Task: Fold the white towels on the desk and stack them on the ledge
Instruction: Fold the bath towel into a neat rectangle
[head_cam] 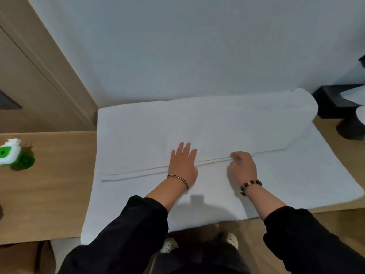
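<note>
A large white towel (150,135) lies spread over the wooden desk (49,194), doubled over so that its hemmed edge runs across the middle from left to right. My left hand (183,163) lies flat on the towel with straight fingers, across that edge. My right hand (244,167) sits just to the right, fingers curled and pinching the hemmed edge. The towel's right end bulges up in a thick fold (302,111). A lower layer of towel (296,184) reaches toward the desk's front edge.
A green and white bottle (11,153) stands on the desk at the far left. A black stand (339,107) sits at the back right. A white wall rises behind the desk, with a beige door frame at left. My feet show below the desk edge.
</note>
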